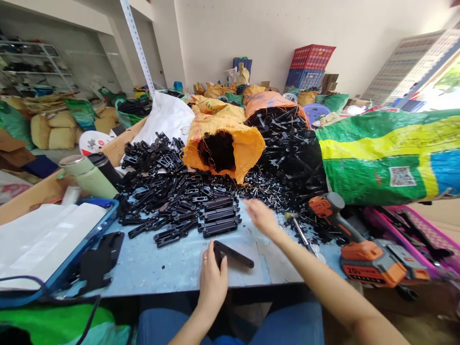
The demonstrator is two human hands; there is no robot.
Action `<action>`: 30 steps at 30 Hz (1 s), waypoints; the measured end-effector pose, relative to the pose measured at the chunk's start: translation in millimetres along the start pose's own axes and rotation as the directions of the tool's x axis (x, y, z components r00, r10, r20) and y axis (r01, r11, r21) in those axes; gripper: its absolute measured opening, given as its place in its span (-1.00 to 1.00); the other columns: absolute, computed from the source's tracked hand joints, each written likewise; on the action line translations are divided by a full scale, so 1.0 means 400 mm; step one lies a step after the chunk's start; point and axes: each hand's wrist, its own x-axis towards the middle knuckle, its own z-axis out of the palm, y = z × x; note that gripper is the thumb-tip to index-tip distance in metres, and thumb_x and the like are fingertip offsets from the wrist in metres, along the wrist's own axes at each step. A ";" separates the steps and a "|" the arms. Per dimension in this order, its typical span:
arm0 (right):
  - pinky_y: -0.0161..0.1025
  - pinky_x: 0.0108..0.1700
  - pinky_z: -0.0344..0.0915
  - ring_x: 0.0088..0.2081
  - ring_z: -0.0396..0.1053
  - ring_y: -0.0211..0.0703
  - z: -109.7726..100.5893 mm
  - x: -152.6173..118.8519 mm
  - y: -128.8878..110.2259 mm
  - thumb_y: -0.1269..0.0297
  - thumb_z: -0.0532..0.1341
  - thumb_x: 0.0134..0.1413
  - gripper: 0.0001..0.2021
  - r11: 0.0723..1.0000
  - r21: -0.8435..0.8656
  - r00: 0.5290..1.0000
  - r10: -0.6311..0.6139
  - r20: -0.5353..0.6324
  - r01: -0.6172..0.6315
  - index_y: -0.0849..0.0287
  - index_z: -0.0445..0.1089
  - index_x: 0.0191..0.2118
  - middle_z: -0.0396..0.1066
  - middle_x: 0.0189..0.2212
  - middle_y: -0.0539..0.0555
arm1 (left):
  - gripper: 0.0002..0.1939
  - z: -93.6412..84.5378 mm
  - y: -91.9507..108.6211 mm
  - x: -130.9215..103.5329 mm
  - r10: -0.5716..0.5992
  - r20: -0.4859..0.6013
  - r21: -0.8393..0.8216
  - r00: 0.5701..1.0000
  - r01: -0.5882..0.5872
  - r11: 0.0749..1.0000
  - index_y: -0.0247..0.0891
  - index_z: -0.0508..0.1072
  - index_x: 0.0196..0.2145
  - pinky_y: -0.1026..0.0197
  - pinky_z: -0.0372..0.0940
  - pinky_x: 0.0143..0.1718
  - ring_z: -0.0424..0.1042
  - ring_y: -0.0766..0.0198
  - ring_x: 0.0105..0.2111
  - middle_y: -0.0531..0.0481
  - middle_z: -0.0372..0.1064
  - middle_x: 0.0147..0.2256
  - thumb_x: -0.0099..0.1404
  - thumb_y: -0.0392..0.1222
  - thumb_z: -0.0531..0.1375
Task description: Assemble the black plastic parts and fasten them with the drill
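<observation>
My left hand (213, 273) is closed round one end of a long black plastic bar (235, 255) just above the front of the blue table (143, 268). My right hand (261, 217) is stretched forward beside the heap of small black parts and pins (268, 189). Motion smears its fingers, so whether they hold anything does not show. Left of it lie several assembled black bars (221, 215) in a neat stack. A larger pile of loose black plastic parts (161, 196) spreads out behind and to the left.
A cordless drill (366, 258) and a hammer (302, 230) lie on the right. An orange sack (247, 148) opens towards me at the back. A blue tray with papers (114, 211) and a green flask (88, 177) stand left; a pink basket (427, 218) is far right.
</observation>
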 end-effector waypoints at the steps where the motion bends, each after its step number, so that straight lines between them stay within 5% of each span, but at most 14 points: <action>1: -0.11 -0.06 0.22 0.01 0.17 0.00 -0.045 0.047 0.048 0.30 -0.06 0.21 -0.64 0.981 -0.175 0.995 0.073 -0.072 -0.085 0.08 0.25 0.08 0.25 0.01 0.18 | -0.46 -0.003 0.001 -0.001 0.108 0.040 0.115 0.993 -0.112 0.987 -0.20 0.05 0.19 -0.17 0.15 0.03 0.09 -0.06 0.13 -0.27 0.14 0.08 0.26 -0.25 0.01; 3: -0.06 -0.09 0.19 0.05 0.10 0.10 -0.142 0.136 0.139 0.37 -0.04 0.16 -0.64 0.856 -0.441 0.961 0.205 -0.188 -0.269 0.21 0.25 0.06 0.22 0.01 0.30 | -0.47 -0.012 0.012 0.013 0.331 0.206 0.262 0.921 -0.377 0.888 -0.14 0.15 0.15 -0.28 -0.04 0.10 -0.04 -0.09 0.19 -0.21 0.09 0.13 0.21 -0.36 0.02; 5: 0.02 -0.09 0.15 0.04 0.10 0.17 -0.228 0.202 0.211 0.37 0.06 0.07 -0.65 0.727 -0.598 0.936 0.327 -0.130 -0.337 0.28 0.28 0.01 0.24 -0.04 0.35 | -0.51 -0.017 0.029 0.036 0.458 0.386 0.288 0.801 -0.576 0.765 -0.10 0.27 0.06 -0.33 -0.12 0.11 0.11 -0.01 0.12 -0.14 0.26 0.01 0.21 -0.44 -0.01; 7: 0.01 -0.12 0.17 -0.04 0.21 0.16 -0.289 0.235 0.256 0.41 0.16 -0.04 -0.71 0.691 -0.643 0.919 0.390 -0.054 -0.331 0.31 0.37 -0.13 0.33 -0.18 0.33 | -0.55 -0.015 0.038 0.056 0.485 0.479 0.300 0.732 -0.656 0.693 -0.11 0.33 -0.02 -0.28 -0.04 0.09 0.29 0.10 -0.07 -0.09 0.36 -0.18 0.21 -0.48 -0.03; 11: -0.14 -0.17 0.21 -0.15 0.32 0.01 -0.323 0.202 0.257 0.47 0.17 -0.09 -0.79 0.732 -0.632 0.941 0.337 0.015 -0.252 0.27 0.39 -0.24 0.37 -0.25 0.25 | -0.61 -0.013 0.018 0.062 0.412 0.479 0.383 0.775 -0.607 0.697 -0.20 0.36 -0.06 -0.05 0.23 -0.12 0.33 0.14 -0.26 -0.09 0.36 -0.31 0.21 -0.47 -0.01; 14: -0.20 -0.14 0.22 -0.10 0.30 -0.05 -0.281 0.092 0.186 0.39 0.14 -0.02 -0.75 0.838 -0.537 0.991 0.134 0.026 -0.099 0.18 0.31 -0.15 0.32 -0.13 0.19 | -0.63 -0.018 0.001 0.057 0.326 0.414 0.320 0.850 -0.471 0.822 -0.18 0.34 -0.02 -0.01 0.24 -0.15 0.32 0.08 -0.19 -0.12 0.34 -0.25 0.23 -0.37 0.04; 17: -0.22 -0.14 0.25 -0.15 0.32 -0.11 -0.204 -0.060 0.071 0.29 0.13 0.02 -0.83 0.983 -0.111 0.974 -0.164 -0.158 0.148 0.13 0.26 -0.21 0.34 -0.21 0.13 | -0.49 -0.015 0.016 0.072 0.230 0.277 0.004 0.933 -0.241 0.971 -0.13 0.14 0.15 0.01 0.22 -0.05 0.25 0.08 -0.03 -0.16 0.22 -0.02 0.24 -0.17 0.10; 19: -0.18 -0.18 0.29 -0.23 0.34 -0.12 -0.156 -0.152 -0.006 0.21 0.13 0.06 -0.83 0.965 0.207 0.942 -0.090 -0.323 0.163 0.08 0.21 -0.20 0.34 -0.29 0.10 | -0.38 -0.007 0.039 0.092 0.124 0.216 -0.310 0.969 -0.053 0.949 -0.12 0.00 0.20 0.08 0.27 -0.09 0.29 0.13 -0.04 -0.17 0.18 0.02 0.23 -0.07 0.11; 21: -0.15 -0.23 0.30 -0.27 0.35 -0.11 -0.129 -0.213 -0.060 0.17 0.12 0.10 -0.84 0.921 0.371 0.938 0.020 -0.346 0.117 0.05 0.20 -0.20 0.34 -0.32 0.10 | -0.37 0.003 0.060 0.109 -0.004 0.251 -0.550 0.968 0.146 0.822 -0.17 0.03 0.16 0.18 0.34 -0.28 0.41 0.23 -0.26 -0.11 0.31 -0.16 0.20 0.00 0.13; 24: -0.02 -0.11 0.23 -0.13 0.30 0.01 -0.129 -0.242 -0.078 0.13 0.14 0.08 -0.83 0.977 0.199 0.967 -0.016 -0.256 0.069 0.04 0.30 -0.21 0.34 -0.17 0.17 | -0.45 0.018 0.078 0.115 -0.122 0.309 -0.660 0.943 0.305 0.687 -0.23 0.16 -0.01 0.32 0.27 -0.56 0.34 0.37 -0.59 0.13 0.29 -0.52 0.11 0.02 0.21; 27: 0.01 -0.02 0.12 -0.08 0.28 0.05 -0.137 -0.234 -0.055 0.14 0.06 0.15 -0.77 0.985 -0.048 0.986 -0.167 0.000 0.167 0.08 0.35 -0.14 0.36 -0.13 0.20 | -0.52 0.035 0.090 0.095 -0.139 0.323 -0.598 0.936 0.315 0.737 -0.25 0.18 -0.12 0.36 0.20 -0.63 0.27 0.39 -0.67 0.20 0.23 -0.64 0.09 0.01 0.24; 30: -0.15 -0.15 0.19 -0.17 0.35 -0.03 -0.121 -0.236 -0.034 0.05 0.01 0.18 -0.61 0.974 -0.048 0.956 -0.207 0.210 0.221 0.13 0.23 0.04 0.40 -0.19 0.18 | -0.58 0.046 0.100 0.074 -0.094 0.435 -0.481 0.895 0.319 0.817 -0.26 0.23 -0.18 0.34 0.19 -0.64 0.27 0.36 -0.69 0.17 0.25 -0.65 0.11 0.05 0.21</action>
